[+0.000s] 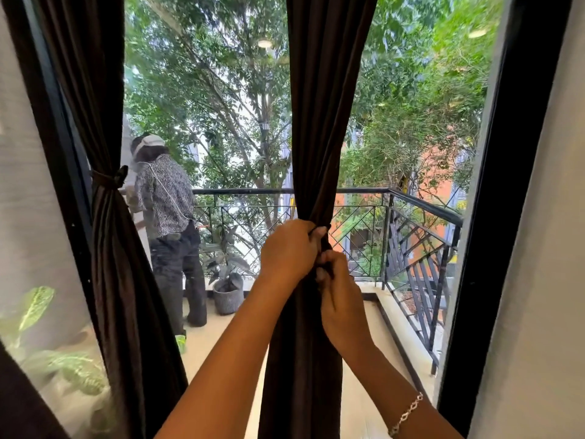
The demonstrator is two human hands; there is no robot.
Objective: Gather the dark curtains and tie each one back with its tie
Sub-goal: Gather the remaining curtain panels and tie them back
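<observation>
Centre curtain [319, 122] hung gathered mid-window. Left hand [288, 248] was clenched round its bunched waist; right hand [340, 296] was just below, fingers curled, pinching the dark tie [327, 270]. Left curtain [107, 264] was bound by its tie [107, 179]. Beyond the glass: balcony railing [421, 201], person [171, 223], potted plant [228, 289].

Setting: tall window with a black frame [493, 217] onto a balcony, in daylight.
You have a pale grey wall [544, 280] at the right edge. The balcony floor [221, 359] is pale, bounded by a black metal railing [411, 198] with diagonal bars. A ribbed grey plant pot [228, 299] stands near the railing. A person [171, 217] in a patterned shirt stands at the balcony's left end, back to you. Green trees [221, 90] fill the view, with an orange building [440, 172] behind. A round ceiling light [264, 43] reflects in the glass.
</observation>
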